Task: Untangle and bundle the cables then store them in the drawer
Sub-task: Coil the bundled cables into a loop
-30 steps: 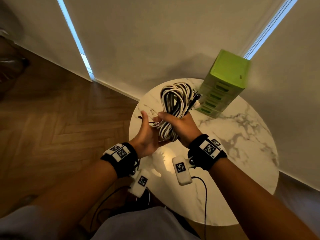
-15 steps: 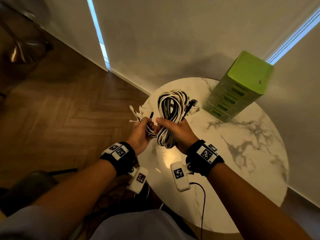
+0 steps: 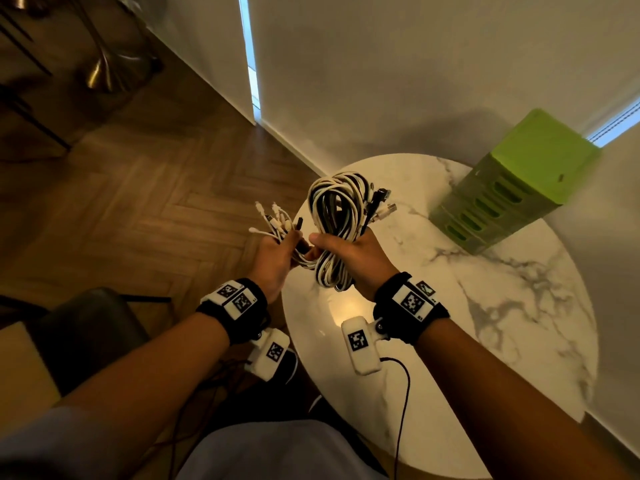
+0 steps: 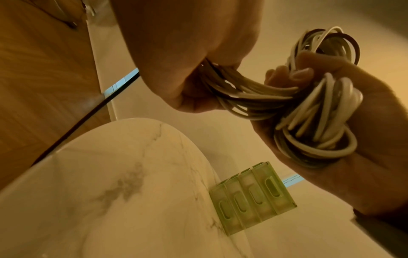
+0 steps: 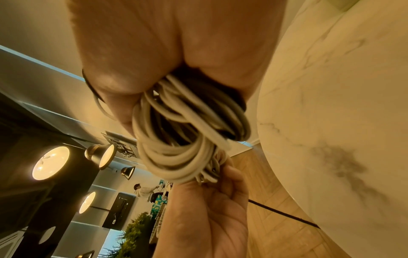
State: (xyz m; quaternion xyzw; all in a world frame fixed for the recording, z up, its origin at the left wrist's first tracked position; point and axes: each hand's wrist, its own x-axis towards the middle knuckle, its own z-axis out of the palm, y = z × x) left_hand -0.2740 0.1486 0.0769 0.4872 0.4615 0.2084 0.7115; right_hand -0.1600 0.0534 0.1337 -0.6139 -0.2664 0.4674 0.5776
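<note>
A coil of white and black cables (image 3: 337, 216) (image 4: 318, 111) (image 5: 187, 139) is held upright in the air above the table's left edge. My right hand (image 3: 349, 256) grips the coil round its middle. My left hand (image 3: 277, 254) grips the loose cable ends (image 3: 273, 223), whose plugs fan out above its fingers; these strands run across into the coil. Other plugs (image 3: 381, 202) stick out at the coil's upper right. The green drawer unit (image 3: 512, 181) (image 4: 251, 197) stands at the table's far right, all drawers closed.
The round white marble table (image 3: 485, 306) (image 5: 342, 104) stands against a white wall. Wooden herringbone floor (image 3: 138, 202) lies to the left. A dark chair seat (image 3: 86, 323) is at my lower left. A thin black wire (image 3: 403, 393) hangs from my right wrist camera.
My left hand has closed round the loose cable ends and drawn them out to the left of the coil. The head view has swung left, so the drawer unit sits further right.
</note>
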